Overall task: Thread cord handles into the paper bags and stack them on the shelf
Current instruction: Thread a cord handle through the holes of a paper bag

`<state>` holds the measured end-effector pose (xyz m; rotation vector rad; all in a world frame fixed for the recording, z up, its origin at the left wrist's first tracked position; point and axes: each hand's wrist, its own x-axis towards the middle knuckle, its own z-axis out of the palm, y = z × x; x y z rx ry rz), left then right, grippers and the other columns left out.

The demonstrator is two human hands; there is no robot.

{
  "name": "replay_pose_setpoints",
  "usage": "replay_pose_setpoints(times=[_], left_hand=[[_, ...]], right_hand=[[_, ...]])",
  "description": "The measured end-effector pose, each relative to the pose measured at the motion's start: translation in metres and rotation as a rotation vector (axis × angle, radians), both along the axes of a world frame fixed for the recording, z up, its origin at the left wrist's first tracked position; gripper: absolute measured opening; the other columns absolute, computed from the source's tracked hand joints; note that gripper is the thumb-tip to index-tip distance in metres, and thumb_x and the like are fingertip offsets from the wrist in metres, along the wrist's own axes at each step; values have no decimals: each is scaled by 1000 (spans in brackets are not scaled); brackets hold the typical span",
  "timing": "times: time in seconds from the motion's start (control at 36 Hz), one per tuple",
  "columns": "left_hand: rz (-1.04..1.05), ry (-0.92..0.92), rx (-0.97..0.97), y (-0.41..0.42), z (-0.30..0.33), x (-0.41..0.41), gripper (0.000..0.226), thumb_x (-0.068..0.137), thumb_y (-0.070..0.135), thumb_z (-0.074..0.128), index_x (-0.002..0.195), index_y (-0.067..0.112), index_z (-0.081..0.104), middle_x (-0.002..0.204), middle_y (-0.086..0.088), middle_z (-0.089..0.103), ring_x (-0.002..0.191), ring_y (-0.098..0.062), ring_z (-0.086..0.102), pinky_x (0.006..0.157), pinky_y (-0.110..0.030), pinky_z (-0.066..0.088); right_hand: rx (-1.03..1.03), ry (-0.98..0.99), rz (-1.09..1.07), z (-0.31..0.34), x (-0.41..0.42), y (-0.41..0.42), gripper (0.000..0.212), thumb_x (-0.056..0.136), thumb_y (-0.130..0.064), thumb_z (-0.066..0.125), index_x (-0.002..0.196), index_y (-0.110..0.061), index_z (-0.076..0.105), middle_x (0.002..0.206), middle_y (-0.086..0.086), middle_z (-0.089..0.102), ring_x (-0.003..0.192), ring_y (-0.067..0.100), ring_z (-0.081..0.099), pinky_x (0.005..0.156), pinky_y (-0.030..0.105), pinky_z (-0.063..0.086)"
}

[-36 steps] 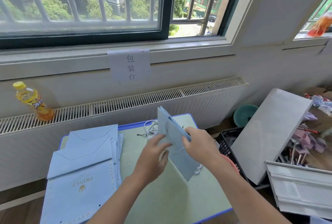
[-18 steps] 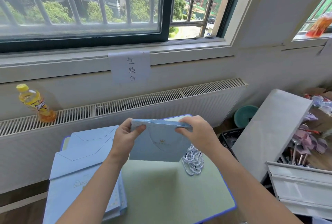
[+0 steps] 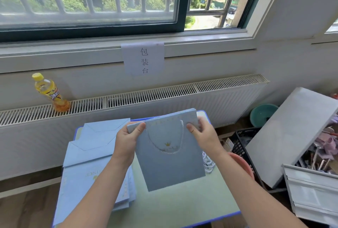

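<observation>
- Head view: the left hand [image 3: 126, 140] pinches the top-left corner of a flat pale-blue paper bag [image 3: 170, 162], thumb on its front face.
- Right hand [image 3: 203, 136] pinches the top-right corner likewise.
- Between the two grips, a white twisted cord handle [image 3: 164, 150] droops in a loop across the bag's front, over a small gold crown print.
- Below the grips, the bag's lower edge seems to touch the pale-green tabletop [image 3: 175, 207].
- Left of the left hand lies a stack of flat blue bags [image 3: 91, 169]; just right of the right wrist, loose white cords [image 3: 207, 163].
</observation>
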<state>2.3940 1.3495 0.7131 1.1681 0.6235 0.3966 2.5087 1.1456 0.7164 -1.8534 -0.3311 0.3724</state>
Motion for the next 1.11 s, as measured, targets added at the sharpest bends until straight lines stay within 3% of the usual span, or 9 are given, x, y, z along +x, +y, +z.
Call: replay_pose_setpoints(times=[0.22, 0.31, 0.36, 0.5, 0.61, 0.67, 0.78, 0.89, 1.11], left_hand=[[-118, 362, 70, -19, -61, -22, 10, 94, 17, 64, 103, 12, 64, 99, -5, 72, 83, -16, 69, 66, -27, 52], [-116, 500, 60, -41, -97, -44, 14, 95, 10, 59, 109, 11, 63, 103, -5, 70, 86, -12, 67, 64, -22, 53], [-67, 560, 82, -49, -113, -52, 15, 95, 8, 59, 109, 9, 62, 106, -8, 70, 88, -17, 68, 75, -34, 57], [-2, 688, 352, -62, -124, -52, 53, 87, 8, 65, 135, 10, 43, 125, -9, 58, 108, -26, 58, 90, -38, 48], [-193, 800, 685, -84, -137, -58, 82, 86, 7, 59, 154, 9, 11, 151, -16, 19, 140, -31, 24, 113, -37, 25], [-287, 874, 865, -95, -148, -65, 81, 85, 8, 57, 154, 6, 14, 156, -22, 7, 146, -37, 15, 116, -39, 22], [-444, 811, 1238, -108, -181, -76, 88, 57, 5, 69, 139, 1, 40, 148, -28, 36, 138, -42, 33, 113, -54, 27], [-520, 724, 1336, -125, -197, -81, 62, 81, 20, 41, 141, 6, 35, 151, -18, 38, 141, -35, 29, 111, -55, 20], [-546, 732, 1391, -127, -213, -84, 63, 87, 28, 36, 146, 5, 39, 153, -15, 36, 143, -34, 31, 114, -56, 20]], right_hand=[[-36, 31, -180, -53, -6, 2, 15, 93, -22, 65, 90, -9, 59, 81, -6, 61, 74, 13, 60, 65, 24, 48], [-31, 143, -151, -71, -3, 3, 17, 90, -26, 69, 100, -24, 54, 96, 0, 70, 87, 19, 68, 78, 38, 54], [-123, 191, -59, -86, -5, 0, 30, 93, -23, 65, 118, -26, 49, 113, -2, 67, 99, 18, 66, 86, 36, 52], [-342, 121, 37, -126, -30, -8, 64, 95, -10, 58, 150, -16, 25, 144, 1, 48, 129, 21, 48, 96, 27, 38], [-404, 87, 2, -154, -43, 1, 70, 96, -10, 55, 154, -12, 17, 154, 12, 29, 143, 23, 26, 112, 27, 19], [-458, 21, 11, -165, -46, 4, 66, 98, -11, 52, 154, -10, 17, 151, 16, 25, 143, 23, 23, 110, 21, 15], [-574, -245, 66, -190, -47, 5, 49, 100, -12, 48, 147, -14, 36, 146, 3, 29, 138, 7, 27, 113, 19, 17], [-677, -550, 140, -209, -55, 1, 51, 88, -10, 60, 137, -15, 45, 147, 13, 36, 137, 27, 32, 112, 48, 28], [-794, -678, 411, -222, -81, -32, 58, 88, -30, 44, 143, -14, 42, 151, 8, 41, 143, 26, 29, 115, 50, 18]])
